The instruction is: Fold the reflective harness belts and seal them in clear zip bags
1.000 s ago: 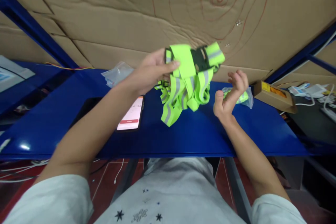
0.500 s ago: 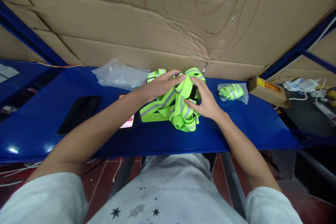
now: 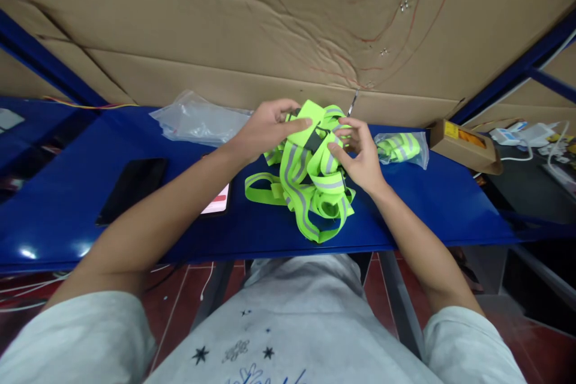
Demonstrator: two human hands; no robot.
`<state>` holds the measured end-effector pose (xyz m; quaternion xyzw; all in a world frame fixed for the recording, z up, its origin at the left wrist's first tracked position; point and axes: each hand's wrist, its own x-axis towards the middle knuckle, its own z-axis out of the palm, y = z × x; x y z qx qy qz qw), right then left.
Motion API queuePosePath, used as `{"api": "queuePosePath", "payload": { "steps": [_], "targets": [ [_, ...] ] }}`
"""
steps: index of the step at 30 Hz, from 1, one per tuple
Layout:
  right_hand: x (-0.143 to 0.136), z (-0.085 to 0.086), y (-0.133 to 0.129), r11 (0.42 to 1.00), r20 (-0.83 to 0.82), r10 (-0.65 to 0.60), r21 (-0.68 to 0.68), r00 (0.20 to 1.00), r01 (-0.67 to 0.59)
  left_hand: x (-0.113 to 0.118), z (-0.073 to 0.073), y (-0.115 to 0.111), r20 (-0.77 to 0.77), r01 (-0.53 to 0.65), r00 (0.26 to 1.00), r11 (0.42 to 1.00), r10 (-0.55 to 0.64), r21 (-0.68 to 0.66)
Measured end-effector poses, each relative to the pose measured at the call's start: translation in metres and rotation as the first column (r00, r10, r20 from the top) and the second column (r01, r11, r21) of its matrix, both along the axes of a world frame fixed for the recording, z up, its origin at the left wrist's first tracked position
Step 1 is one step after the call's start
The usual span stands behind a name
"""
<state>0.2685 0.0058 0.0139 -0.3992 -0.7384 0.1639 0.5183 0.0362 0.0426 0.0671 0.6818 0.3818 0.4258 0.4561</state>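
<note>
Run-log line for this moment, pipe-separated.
left hand: gripping green straps | right hand: touching same straps | nearby: bagged green strap | beneath: blue table

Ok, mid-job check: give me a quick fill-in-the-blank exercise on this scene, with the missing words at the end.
1. The person's left hand grips neon yellow-green fabric straps with grey stripes, and the buckle between the two hands is coloured ____.
2. The clear plastic bag of folded neon-green bands lies between the person's ____ hand and the brown cardboard box with a yellow label.
3. The colour of the smooth tabletop is ____.

Missing words: black; right; blue.
</note>
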Motion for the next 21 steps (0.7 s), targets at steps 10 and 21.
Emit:
{"api": "queuePosePath", "payload": {
  "steps": [10,21],
  "targets": [
    [-0.003,0.019,-0.02,0.949,0.529,-0.086,0.302,0.844,-0.092,0.004,0.001,-0.001,-0.053,-0.069,0.997,0.973,0.059,-0.219],
    [-0.006,0.024,-0.028,0.941,0.524,-0.16,0.338,0.837,-0.032,-0.002,0.004,0.004,0.006,-0.004,1.0,0.915,0.007,-0.403]
  ]
}}
